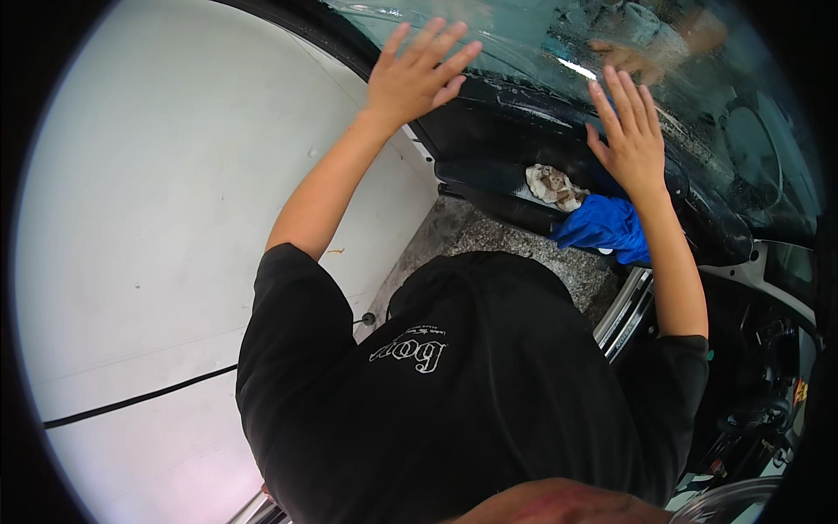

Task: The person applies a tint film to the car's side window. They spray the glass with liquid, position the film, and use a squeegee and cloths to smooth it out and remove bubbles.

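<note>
A car door's window glass point(524, 46), wet and streaked with what looks like clear film, spans the top of the view. My left hand point(419, 75) is spread at the glass's left part, near the black window frame, with nothing in it. Lower on the right, my right hand point(628, 131) has its fingers extended over the lower edge of the glass and holds nothing. Whether either palm touches the glass I cannot tell. Below my right hand, a blue cloth point(605, 226) and a crumpled, stained white cloth point(555, 187) lie in the pocket of the black door panel point(484, 137).
A white wall point(163, 183) stands close on the left, with a black cable point(141, 398) running across it. On the right are the metal door sill point(625, 318) and the dark car interior with a steering wheel point(756, 416). Speckled floor point(517, 239) shows below the door.
</note>
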Motion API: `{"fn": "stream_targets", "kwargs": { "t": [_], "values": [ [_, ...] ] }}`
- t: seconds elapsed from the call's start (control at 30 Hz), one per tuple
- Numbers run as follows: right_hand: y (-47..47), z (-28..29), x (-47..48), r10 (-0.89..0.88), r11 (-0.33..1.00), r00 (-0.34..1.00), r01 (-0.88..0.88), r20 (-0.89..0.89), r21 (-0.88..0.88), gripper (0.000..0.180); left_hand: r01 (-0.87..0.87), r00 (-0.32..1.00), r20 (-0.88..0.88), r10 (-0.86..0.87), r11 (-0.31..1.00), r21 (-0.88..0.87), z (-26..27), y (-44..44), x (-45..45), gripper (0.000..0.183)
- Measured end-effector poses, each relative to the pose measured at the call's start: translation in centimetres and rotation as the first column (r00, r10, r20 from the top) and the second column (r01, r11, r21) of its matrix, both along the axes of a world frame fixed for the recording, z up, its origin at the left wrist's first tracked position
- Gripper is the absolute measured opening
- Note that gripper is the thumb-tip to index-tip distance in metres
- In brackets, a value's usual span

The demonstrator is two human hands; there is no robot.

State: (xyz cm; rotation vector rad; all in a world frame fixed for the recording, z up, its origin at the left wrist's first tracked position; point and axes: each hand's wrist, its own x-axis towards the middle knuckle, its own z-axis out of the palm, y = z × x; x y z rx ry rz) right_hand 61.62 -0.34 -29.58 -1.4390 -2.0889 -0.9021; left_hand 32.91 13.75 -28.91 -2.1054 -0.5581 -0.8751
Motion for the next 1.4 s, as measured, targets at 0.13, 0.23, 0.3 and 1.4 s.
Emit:
{"fn": "stream_targets", "kwargs": {
  "t": [0.13,0.23,0.3,1.4],
  "values": [
    [1.1,0.7,-1.1,-0.062,0.998,0.996,0.062,0.057,0.008,0.065,0.019,1.000,0.012,-0.019,1.000,-0.008,-0.3,1.0,-1.4,0.057],
    [0.3,0.5,-1.9,-0.061,0.995,0.997,0.065,0.055,-0.076,0.064,0.030,0.997,-0.067,-0.027,0.999,0.040,-0.5,1.0,-1.6,0.058],
    [0.8,1.3,-2.5,-0.032,0.999,0.999,0.033,0.040,-0.005,0.065,0.049,0.998,0.036,-0.048,0.999,-0.002,0.6,1.2,-1.4,0.059],
    [-2.8,-2.4,-6.9,-0.048,0.972,0.839,-0.085,-0.543,-0.218,0.049,0.142,0.990,0.010,-0.142,0.990,-0.006,-1.7,3.3,-2.8,0.060]
  ]
}}
